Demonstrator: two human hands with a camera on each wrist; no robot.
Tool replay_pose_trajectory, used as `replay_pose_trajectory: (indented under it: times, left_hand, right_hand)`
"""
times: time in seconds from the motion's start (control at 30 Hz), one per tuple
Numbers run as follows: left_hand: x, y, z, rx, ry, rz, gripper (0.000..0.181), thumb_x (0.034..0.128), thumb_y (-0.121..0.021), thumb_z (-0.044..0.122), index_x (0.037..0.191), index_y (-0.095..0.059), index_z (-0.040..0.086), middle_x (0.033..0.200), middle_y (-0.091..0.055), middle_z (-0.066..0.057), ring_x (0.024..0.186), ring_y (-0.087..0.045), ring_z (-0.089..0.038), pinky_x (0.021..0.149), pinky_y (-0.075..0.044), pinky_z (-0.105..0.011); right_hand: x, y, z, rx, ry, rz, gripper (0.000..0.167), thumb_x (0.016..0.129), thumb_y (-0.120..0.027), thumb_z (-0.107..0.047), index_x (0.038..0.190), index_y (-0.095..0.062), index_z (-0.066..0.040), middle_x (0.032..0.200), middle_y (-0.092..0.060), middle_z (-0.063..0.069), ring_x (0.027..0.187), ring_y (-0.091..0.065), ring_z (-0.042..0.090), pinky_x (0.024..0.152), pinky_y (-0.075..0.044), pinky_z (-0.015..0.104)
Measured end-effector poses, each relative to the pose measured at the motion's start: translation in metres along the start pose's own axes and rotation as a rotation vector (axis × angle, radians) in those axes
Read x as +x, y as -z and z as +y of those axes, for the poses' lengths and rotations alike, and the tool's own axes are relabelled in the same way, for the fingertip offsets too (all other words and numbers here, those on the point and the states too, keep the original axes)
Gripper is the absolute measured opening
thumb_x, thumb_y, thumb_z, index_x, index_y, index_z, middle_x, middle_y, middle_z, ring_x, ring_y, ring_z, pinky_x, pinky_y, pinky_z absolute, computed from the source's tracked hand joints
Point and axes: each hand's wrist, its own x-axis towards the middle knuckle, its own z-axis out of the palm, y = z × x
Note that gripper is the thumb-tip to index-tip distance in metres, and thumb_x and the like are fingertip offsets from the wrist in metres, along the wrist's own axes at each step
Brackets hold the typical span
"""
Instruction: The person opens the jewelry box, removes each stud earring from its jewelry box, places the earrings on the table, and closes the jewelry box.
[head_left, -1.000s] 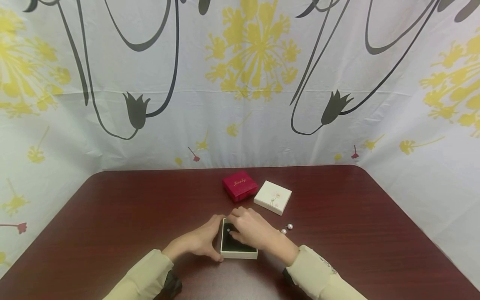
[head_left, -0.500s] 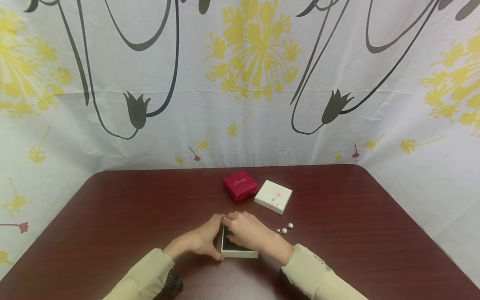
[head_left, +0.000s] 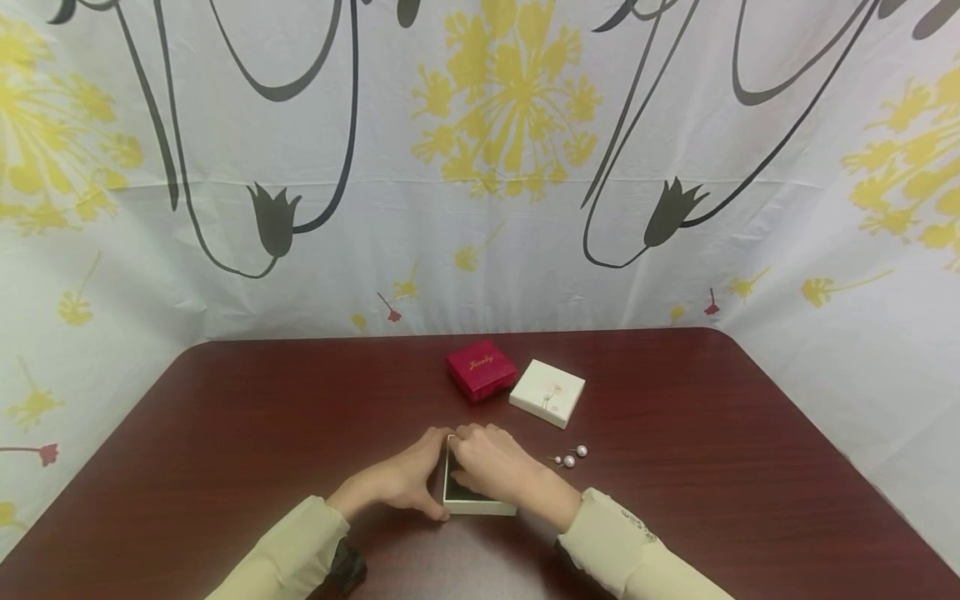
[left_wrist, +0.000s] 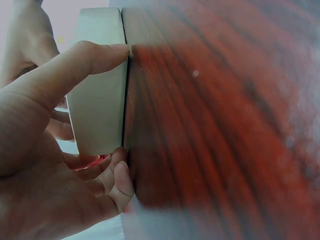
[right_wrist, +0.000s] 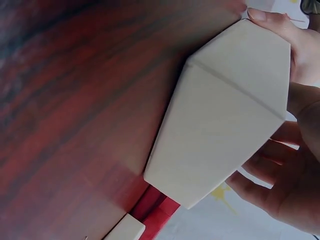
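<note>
A cream-white jewelry box [head_left: 480,507] with a dark lining lies uncovered on the table. My left hand [head_left: 401,479] holds its left side, thumb at the near corner and fingers at the far one; the left wrist view shows this grip on the box wall [left_wrist: 100,110]. Over the box reaches my right hand [head_left: 495,467], fingers bent down inside. Its fingertips are hidden, and the right wrist view shows only curled fingers behind the box wall [right_wrist: 215,120]; whether they pinch anything cannot be seen. Small pearl earrings [head_left: 569,461] with thin stems lie right of the box.
Behind the box sit a red box [head_left: 482,369] with gold lettering and a flat white lid [head_left: 547,392] with a flower print. The dark wooden table [head_left: 300,400] ends at a patterned curtain [head_left: 480,267].
My right hand has lowered slightly and shifted over the box, covering a pearl visible inside it a second ago. Another small pearl beside the wrist has come into sight. My left hand stays put.
</note>
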Motion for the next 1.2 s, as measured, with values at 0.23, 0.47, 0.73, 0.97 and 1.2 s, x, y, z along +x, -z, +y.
replay_pose_trajectory:
  times: [0.23,0.47,0.73,0.97,1.2]
  left_hand:
    - [-0.0002,0.0006,0.0007,0.006,-0.002,0.003,0.090,0.0527,-0.081,0.018,0.123,-0.030,-0.006,0.113,-0.039,-0.014,0.109,-0.042,-0.024,0.094,-0.036,-0.039]
    - [0.0004,0.0003,0.0002,0.003,0.002,0.005,0.089,0.0526,-0.081,0.018,0.123,-0.030,-0.005,0.112,-0.039,-0.012,0.107,-0.042,-0.023,0.093,-0.037,-0.038]
    - [0.0003,-0.0003,0.0001,0.013,-0.005,0.014,0.089,0.0524,-0.081,0.018,0.122,-0.031,-0.006,0.112,-0.039,-0.013,0.107,-0.042,-0.024,0.094,-0.036,-0.037]
    - [0.0001,0.0005,0.0012,0.016,0.003,0.010,0.089,0.0530,-0.081,0.018,0.122,-0.031,-0.006,0.113,-0.039,-0.014,0.109,-0.042,-0.025,0.094,-0.036,-0.039]
    - [-0.0003,0.0008,0.0009,0.010,0.002,0.009,0.090,0.0529,-0.081,0.019,0.122,-0.030,-0.006,0.115,-0.038,-0.015,0.111,-0.041,-0.026,0.094,-0.035,-0.039]
  right_hand:
    - [-0.0002,-0.0004,-0.0006,0.001,0.006,-0.027,0.018,0.072,-0.070,-0.025,0.082,-0.065,-0.010,0.075,-0.056,0.000,0.068,-0.054,0.014,0.058,-0.043,0.027]
    - [-0.0003,-0.0007,0.0000,0.038,0.006,-0.016,0.009,0.073,-0.067,-0.014,0.080,-0.065,-0.009,0.075,-0.055,0.002,0.064,-0.054,0.014,0.053,-0.045,0.026]
    - [0.0020,-0.0030,0.0016,0.043,-0.023,-0.015,0.005,0.072,-0.065,-0.006,0.075,-0.062,-0.010,0.071,-0.052,0.001,0.055,-0.050,0.013,0.043,-0.040,0.025]
    - [0.0037,-0.0028,0.0014,0.032,-0.029,-0.021,0.005,0.072,-0.064,-0.006,0.075,-0.062,-0.009,0.071,-0.053,0.001,0.054,-0.051,0.014,0.044,-0.041,0.026]
    - [0.0038,-0.0024,0.0004,0.030,-0.027,-0.037,0.009,0.069,-0.066,-0.005,0.076,-0.062,-0.009,0.074,-0.055,0.001,0.057,-0.053,0.015,0.047,-0.042,0.027]
